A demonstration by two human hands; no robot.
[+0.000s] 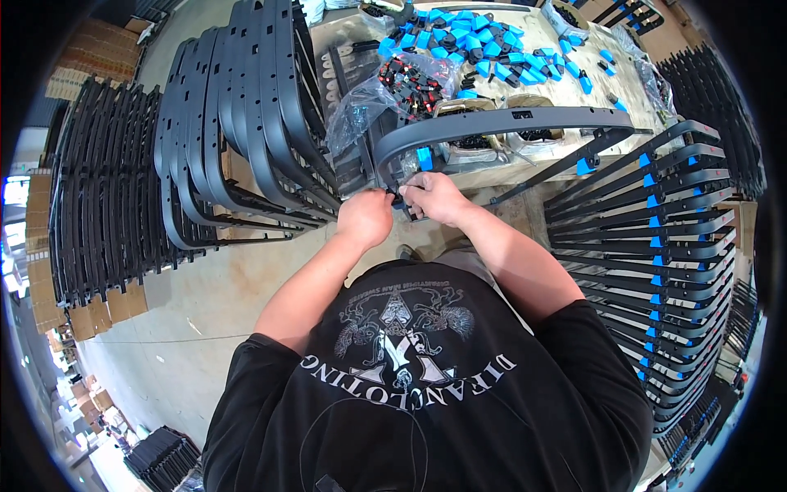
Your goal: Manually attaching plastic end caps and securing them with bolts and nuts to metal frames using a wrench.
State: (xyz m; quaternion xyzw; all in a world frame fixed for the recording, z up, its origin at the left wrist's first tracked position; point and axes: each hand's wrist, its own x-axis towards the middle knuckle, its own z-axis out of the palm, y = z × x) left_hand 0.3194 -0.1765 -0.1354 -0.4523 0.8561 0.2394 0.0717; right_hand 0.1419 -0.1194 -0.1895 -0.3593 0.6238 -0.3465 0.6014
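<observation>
A black U-shaped frame (508, 121) with bent corners rests across the near edge of the worktable, its ends toward me. At its left end both my hands meet in front of my body. My left hand (366, 218) is closed, fingertips pressed against a small dark piece at the frame end that I cannot make out. Close beside it my right hand (436, 199) pinches at the same spot, its fingers bent and partly hiding what they hold. A blue piece (424, 157) shows just beyond my right fingers, and another blue clip (585, 166) sits on the frame's right leg.
Blue and black clips (467, 45) cover the worktable (344, 37). A plastic bag of red and black parts (414, 86) lies nearer, beside open boxes (471, 148) of small dark parts. Stacked black frames stand left (234, 123) and right (656, 262), the right ones with blue clips.
</observation>
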